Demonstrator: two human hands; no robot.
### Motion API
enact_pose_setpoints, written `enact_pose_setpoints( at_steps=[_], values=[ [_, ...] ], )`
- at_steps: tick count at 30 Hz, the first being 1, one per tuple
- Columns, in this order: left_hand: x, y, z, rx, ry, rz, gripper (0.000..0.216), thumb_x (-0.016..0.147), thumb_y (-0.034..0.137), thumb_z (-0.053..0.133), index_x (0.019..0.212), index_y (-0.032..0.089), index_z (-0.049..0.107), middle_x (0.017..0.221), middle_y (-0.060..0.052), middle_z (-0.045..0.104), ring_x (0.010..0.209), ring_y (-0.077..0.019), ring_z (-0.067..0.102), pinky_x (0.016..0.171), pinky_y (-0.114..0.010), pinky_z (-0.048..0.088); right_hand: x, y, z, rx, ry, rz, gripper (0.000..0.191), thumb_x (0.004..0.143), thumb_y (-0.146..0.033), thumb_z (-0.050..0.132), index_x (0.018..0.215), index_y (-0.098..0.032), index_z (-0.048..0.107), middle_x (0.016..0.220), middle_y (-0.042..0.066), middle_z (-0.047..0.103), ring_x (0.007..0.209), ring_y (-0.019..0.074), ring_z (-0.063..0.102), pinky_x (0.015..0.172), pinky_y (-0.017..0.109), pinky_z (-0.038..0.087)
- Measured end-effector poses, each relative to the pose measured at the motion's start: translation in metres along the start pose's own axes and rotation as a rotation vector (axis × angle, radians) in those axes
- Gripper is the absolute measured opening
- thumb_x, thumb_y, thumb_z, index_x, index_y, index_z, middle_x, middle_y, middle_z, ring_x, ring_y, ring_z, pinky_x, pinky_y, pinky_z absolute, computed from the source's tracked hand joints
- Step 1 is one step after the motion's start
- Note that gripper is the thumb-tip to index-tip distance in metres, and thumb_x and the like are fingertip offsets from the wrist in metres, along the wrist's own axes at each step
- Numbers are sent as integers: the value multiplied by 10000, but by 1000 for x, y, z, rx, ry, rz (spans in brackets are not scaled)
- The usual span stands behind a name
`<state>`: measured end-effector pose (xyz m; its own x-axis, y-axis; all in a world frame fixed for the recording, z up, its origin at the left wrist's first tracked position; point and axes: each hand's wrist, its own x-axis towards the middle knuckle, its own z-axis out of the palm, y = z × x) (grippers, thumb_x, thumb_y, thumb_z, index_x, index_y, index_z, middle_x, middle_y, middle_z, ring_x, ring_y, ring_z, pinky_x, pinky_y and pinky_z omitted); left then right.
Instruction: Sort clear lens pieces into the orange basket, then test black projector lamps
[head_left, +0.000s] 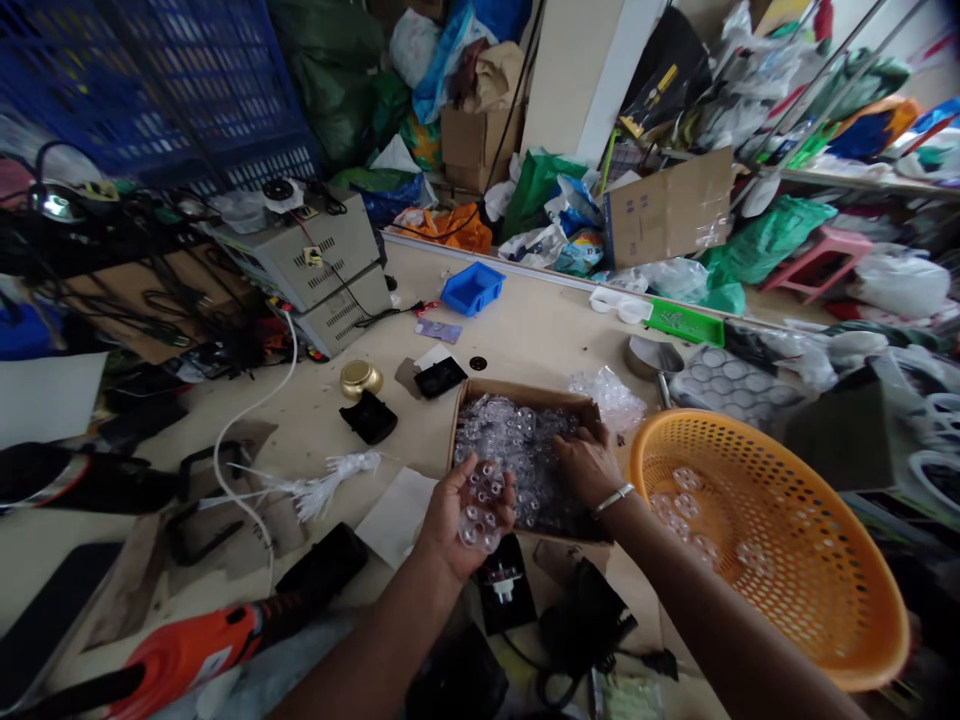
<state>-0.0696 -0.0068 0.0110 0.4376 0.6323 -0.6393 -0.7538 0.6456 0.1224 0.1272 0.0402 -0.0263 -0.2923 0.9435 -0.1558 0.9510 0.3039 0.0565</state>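
Observation:
My left hand [450, 510] is cupped palm up and holds a stack of clear plastic lenses [480, 505] just in front of a shallow cardboard box [517, 392]. The box is full of the same clear plastic pieces [510, 430]. My right hand [585, 462], with a silver bracelet on the wrist, reaches palm down into the box, fingers curled among the pieces; what they grip is hidden. To the right stands an orange plastic basket [817, 600] with a few clear pieces [686, 480] lying in it.
A blue bin [472, 288], a brass knob [360, 378], black parts [369, 416] and grey power units [315, 262] lie on the cluttered workbench [525, 330]. A red tool [187, 650] lies front left. Bags and boxes pile up behind.

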Motion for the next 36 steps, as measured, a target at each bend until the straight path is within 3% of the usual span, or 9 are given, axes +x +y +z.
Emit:
enact_pose_setpoints(
  at_steps=[3,6,11,15,18,22,25,28,36],
  values=[
    [3,0,-2,-11,-1,-11,189,795,324,505,780,145,566,748,-88,649,634,-168,617,566,-273,475,-2,0,-5,3,0,-63,238,800,-165,457,974,-208,614,759,102,658,873,276,499,849,406,226],
    [3,-2,-3,-12,-25,-12,197,805,322,487,834,143,565,795,-97,648,713,-191,628,640,-318,486,-2,5,-8,14,2,-89,173,792,-174,482,826,-201,649,725,103,655,851,265,511,836,385,238],
    [3,-4,-1,3,-63,0,206,819,322,448,867,145,543,830,-102,642,757,-230,630,699,-389,477,-4,22,-11,51,60,1,185,801,-159,469,868,-189,640,742,82,668,844,233,545,812,353,281],
    [8,-11,2,10,-88,-16,248,798,367,471,897,150,540,823,-106,638,780,-278,630,712,-451,461,-22,19,-25,221,248,135,263,851,-236,408,998,-160,613,780,87,654,754,205,567,738,317,360],
    [16,-17,6,5,-109,-34,336,762,464,493,898,162,548,808,-109,636,776,-299,625,692,-483,454,-40,0,-41,480,381,37,254,835,-268,453,999,-176,624,784,76,650,754,202,559,716,308,394],
    [25,-20,8,-15,-109,-20,283,769,435,485,845,172,558,760,-85,636,705,-239,622,646,-405,465,-41,-12,-48,692,233,-167,294,816,-325,504,1071,-209,593,835,42,661,770,178,578,707,280,425],
    [25,-17,5,-19,-89,-15,207,766,357,501,840,173,558,778,-86,639,667,-210,619,597,-343,459,-15,1,-34,452,178,-28,293,861,-273,413,1091,-176,567,942,63,653,837,177,586,724,269,420],
    [20,-12,2,-18,-70,-17,188,755,336,517,847,177,556,807,-84,639,605,-177,605,548,-296,443,16,10,-15,165,69,12,209,812,-167,463,962,-171,610,941,88,640,913,212,565,769,307,382],
    [14,-4,-2,-15,-64,-8,193,766,344,509,850,176,553,797,-74,632,577,-168,595,518,-286,443,31,7,-3,112,21,-28,179,818,-141,422,872,-164,592,915,112,592,850,214,557,709,309,364]
  ],
)
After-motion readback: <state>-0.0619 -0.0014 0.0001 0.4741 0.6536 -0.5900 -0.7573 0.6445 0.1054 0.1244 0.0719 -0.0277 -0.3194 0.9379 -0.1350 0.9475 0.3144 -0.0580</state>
